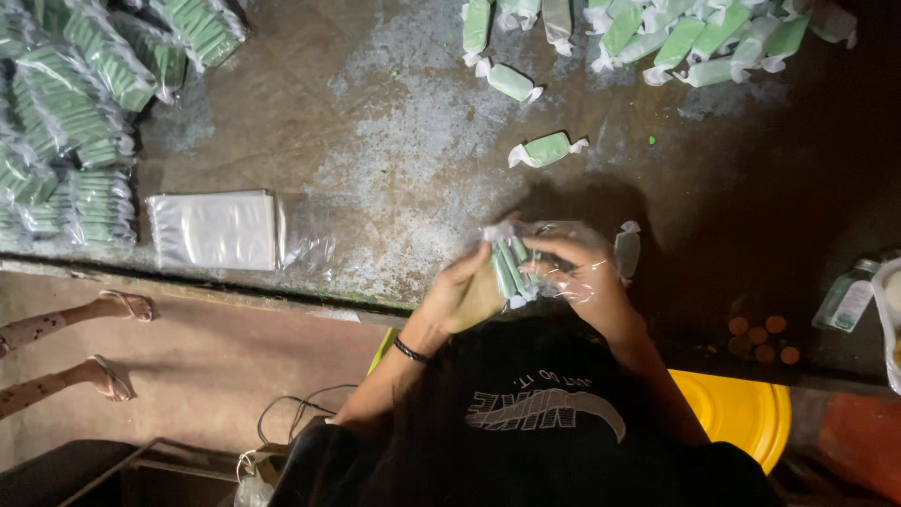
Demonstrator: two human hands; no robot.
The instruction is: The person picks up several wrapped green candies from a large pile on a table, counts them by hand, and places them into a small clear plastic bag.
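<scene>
Both hands meet over the worn grey tabletop (394, 141): the left hand (466, 299) cups a bundle of green wrapped candy sticks (510, 268), and the right hand (584, 272) pinches a clear plastic bag (554, 246) around them. Bagging seems underway; seating the sticks fully likely comes next.

The one camera sat on my head, looking steeply down past my chest at the surface (394, 141), close above my hands, floor at left.
</scene>
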